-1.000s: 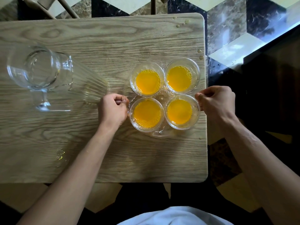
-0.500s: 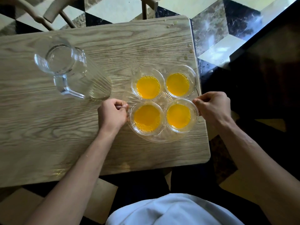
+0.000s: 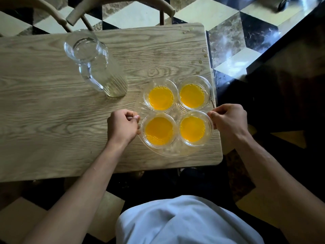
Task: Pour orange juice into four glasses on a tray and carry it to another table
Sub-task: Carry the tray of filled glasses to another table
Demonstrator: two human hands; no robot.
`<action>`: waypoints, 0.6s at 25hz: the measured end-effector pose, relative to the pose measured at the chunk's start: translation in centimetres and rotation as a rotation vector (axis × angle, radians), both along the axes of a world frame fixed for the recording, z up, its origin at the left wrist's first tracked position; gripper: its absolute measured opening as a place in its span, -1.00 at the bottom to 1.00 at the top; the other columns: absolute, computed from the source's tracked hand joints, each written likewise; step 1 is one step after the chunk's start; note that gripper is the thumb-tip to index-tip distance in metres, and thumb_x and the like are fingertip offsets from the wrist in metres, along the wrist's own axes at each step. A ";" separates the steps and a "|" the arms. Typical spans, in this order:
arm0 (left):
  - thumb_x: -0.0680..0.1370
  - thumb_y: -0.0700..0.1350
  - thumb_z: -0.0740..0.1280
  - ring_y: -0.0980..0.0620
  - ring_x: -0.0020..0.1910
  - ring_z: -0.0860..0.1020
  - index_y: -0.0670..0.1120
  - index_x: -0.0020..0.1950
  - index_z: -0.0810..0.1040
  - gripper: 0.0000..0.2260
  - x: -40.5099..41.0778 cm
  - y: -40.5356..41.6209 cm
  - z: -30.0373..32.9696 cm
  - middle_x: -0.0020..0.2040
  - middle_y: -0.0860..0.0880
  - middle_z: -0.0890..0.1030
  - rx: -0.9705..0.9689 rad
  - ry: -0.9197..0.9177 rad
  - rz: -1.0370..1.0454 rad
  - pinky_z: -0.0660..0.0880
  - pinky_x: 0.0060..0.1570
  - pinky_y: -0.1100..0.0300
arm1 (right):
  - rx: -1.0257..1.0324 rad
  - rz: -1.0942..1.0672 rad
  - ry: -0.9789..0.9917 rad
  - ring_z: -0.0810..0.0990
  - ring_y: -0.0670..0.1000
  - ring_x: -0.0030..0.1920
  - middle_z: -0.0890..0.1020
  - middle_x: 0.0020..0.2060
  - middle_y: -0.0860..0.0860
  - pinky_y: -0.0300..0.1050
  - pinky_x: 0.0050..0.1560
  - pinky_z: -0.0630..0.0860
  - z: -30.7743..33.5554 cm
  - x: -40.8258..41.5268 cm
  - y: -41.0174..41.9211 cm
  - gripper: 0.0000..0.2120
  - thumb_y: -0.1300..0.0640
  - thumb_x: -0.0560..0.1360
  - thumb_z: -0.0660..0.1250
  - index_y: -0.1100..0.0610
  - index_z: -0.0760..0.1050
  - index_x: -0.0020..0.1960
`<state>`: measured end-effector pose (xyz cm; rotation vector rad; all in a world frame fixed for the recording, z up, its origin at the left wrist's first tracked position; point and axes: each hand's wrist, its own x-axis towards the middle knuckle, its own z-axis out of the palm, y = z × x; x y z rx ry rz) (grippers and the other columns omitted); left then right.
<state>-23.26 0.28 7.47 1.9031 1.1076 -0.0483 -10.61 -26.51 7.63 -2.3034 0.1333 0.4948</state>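
Note:
A clear round glass tray carries several glasses of orange juice, packed two by two, over the right end of the wooden table. My left hand is closed on the tray's left rim. My right hand is closed on its right rim. The tray looks slightly raised off the table, though I cannot be sure. An empty clear glass pitcher stands on the table to the upper left of the tray, its handle facing me.
Juice drops dot the table's right edge. A wooden chair stands behind the table. The floor is checkered marble tile. A dark surface lies to the right. My white shirt fills the bottom.
The view has pulled back and up, so the table looks smaller and more floor and chair show. Both hands keep their grip on the tray rim, which seems to lift slightly.

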 end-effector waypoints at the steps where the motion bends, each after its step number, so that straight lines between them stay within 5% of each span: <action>1: 0.58 -0.30 0.44 0.32 -0.54 0.58 -0.04 -0.20 0.64 -0.78 -0.5 -0.3 0.1 -0.34 0.08 0.64 -0.006 -0.007 0.020 0.42 -0.57 0.46 | 0.005 0.009 -0.002 0.66 -0.23 -0.43 0.68 -0.39 -0.05 -0.43 -0.54 0.45 0.1 -0.1 -0.1 -0.91 0.12 0.48 0.52 0.08 0.67 -0.18; 11: 0.54 -0.28 0.49 0.23 -0.43 0.60 0.12 -0.35 0.56 -0.63 -8.2 -4.7 1.2 -0.34 0.15 0.63 0.044 0.012 0.244 0.54 -0.41 0.35 | 0.038 0.224 0.042 0.63 -0.21 -0.52 0.68 -0.39 -0.03 -0.38 -0.54 0.49 2.0 -0.8 -0.1 -0.91 0.20 0.45 0.55 0.11 0.68 -0.21; 15: 0.52 -0.29 0.50 0.37 -0.45 0.60 0.12 -0.37 0.55 -0.61 -12.0 -6.4 1.1 -0.47 0.20 0.59 0.026 0.006 0.389 0.37 -0.50 0.55 | 0.014 0.390 0.055 0.65 -0.18 -0.51 0.69 -0.40 -0.05 -0.35 -0.55 0.51 2.6 -1.6 1.1 -0.86 0.24 0.44 0.55 0.07 0.68 -0.25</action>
